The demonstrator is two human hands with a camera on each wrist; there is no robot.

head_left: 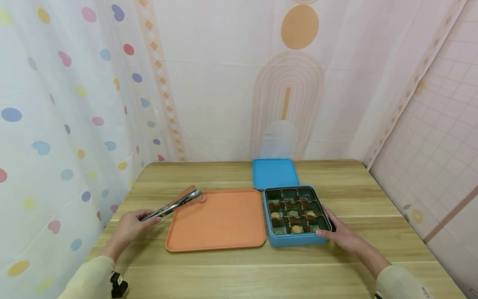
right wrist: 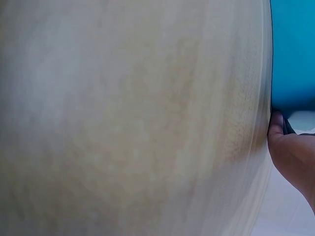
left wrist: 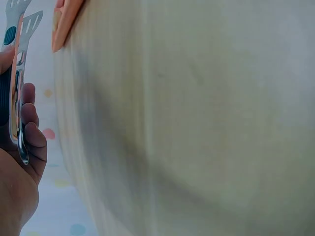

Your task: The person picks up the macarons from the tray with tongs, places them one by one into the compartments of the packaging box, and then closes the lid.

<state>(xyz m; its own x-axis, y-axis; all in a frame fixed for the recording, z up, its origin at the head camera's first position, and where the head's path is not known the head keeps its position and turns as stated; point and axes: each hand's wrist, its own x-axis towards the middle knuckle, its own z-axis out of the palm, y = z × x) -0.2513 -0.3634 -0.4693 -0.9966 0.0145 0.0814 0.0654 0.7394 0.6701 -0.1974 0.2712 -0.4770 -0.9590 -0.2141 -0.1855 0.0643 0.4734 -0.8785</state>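
Note:
My left hand (head_left: pixel 130 226) grips metal tongs (head_left: pixel 172 204) by the handle, tips pointing at the far left corner of an orange tray (head_left: pixel 218 220). In the left wrist view the tongs (left wrist: pixel 18 73) lie across my curled fingers (left wrist: pixel 30 132). My right hand (head_left: pixel 341 234) rests against the near right corner of a blue box (head_left: pixel 296 240) divided into compartments, several holding small pieces. In the right wrist view a fingertip (right wrist: pixel 276 125) touches the blue box (right wrist: pixel 293 54).
A blue lid (head_left: pixel 275 173) lies flat behind the box. All stands on a wooden table (head_left: pixel 239 265), with patterned curtains close on the left, back and right.

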